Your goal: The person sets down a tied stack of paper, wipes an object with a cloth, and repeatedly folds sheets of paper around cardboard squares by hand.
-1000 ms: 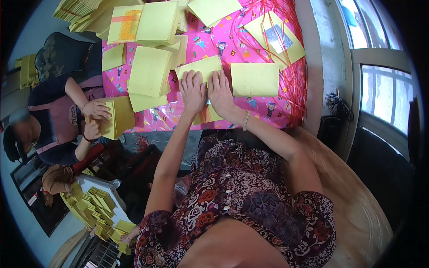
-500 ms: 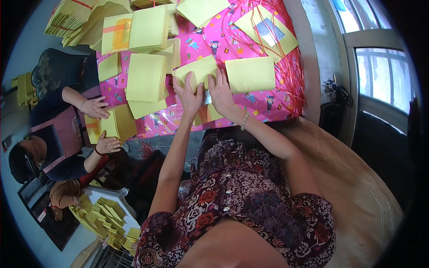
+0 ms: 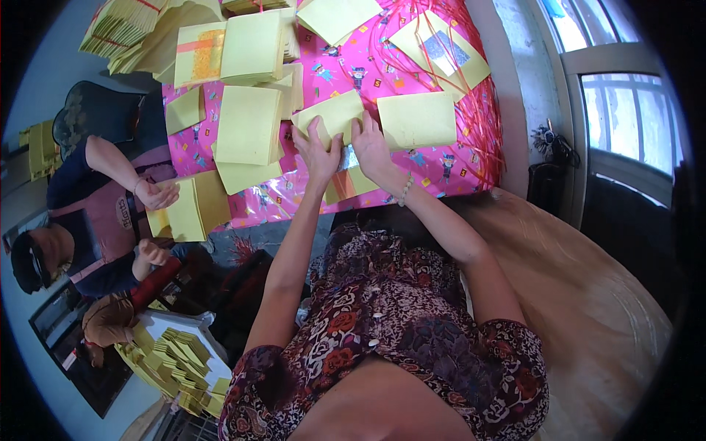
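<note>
A sheet of yellow paper [image 3: 332, 112] is in both my hands, tilted a little, its near edge between thumbs and fingers. My left hand [image 3: 321, 156] grips its left and lower side, fingers bent over the paper. At its right edge, my right hand [image 3: 373, 156] has its fingers closed on the paper. Under my wrists lies another yellow sheet [image 3: 358, 184] with a silver and orange patch, partly hidden. Just right of my hands rests a flat yellow sheet [image 3: 417, 120]. A stack of yellow paper [image 3: 248, 125] stands to the left.
The table has a pink patterned cover [image 3: 257, 208]. Red strings [image 3: 482, 140] trail along its right edge over a yellow sheet with a silver patch [image 3: 446, 53]. More yellow stacks [image 3: 251, 45] stand farther back. At left, a co-worker [image 3: 110, 213] sits by a yellow bundle [image 3: 190, 209].
My hands stay on the same sheet, with only slight shifts. The co-worker's hands have lifted off the yellow bundle and drawn back. The whole view has shifted slightly.
</note>
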Demonstrator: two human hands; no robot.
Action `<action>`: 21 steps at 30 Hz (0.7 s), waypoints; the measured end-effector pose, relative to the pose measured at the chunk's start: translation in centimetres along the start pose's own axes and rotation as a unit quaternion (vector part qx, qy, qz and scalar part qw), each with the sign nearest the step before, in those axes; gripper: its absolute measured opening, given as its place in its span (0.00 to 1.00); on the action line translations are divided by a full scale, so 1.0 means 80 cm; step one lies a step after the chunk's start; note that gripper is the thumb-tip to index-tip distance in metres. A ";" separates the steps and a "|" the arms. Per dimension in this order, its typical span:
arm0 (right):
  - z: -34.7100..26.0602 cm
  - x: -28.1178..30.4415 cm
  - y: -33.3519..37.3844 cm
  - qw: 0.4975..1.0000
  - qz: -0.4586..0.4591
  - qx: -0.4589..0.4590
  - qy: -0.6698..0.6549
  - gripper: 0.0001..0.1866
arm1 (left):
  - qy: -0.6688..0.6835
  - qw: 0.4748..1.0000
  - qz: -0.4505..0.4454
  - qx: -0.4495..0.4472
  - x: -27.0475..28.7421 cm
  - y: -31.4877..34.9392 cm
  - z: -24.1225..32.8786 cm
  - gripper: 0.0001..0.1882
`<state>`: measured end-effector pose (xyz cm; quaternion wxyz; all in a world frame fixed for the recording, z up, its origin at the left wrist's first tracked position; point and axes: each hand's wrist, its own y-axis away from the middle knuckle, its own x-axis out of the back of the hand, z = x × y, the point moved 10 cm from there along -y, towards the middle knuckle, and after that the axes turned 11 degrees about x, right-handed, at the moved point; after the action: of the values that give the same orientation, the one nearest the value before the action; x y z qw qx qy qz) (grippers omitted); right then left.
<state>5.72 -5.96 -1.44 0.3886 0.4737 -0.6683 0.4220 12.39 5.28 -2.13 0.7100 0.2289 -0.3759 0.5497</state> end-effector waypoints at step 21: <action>-0.090 -0.015 0.039 0.964 -0.150 0.218 -0.004 0.52 | -0.108 0.994 -0.014 0.028 0.024 0.004 -0.023 0.39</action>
<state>3.89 1.69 -0.70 0.3323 0.6436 -0.4825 0.4925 12.84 7.92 -1.78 0.6663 0.3124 -0.4314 0.5219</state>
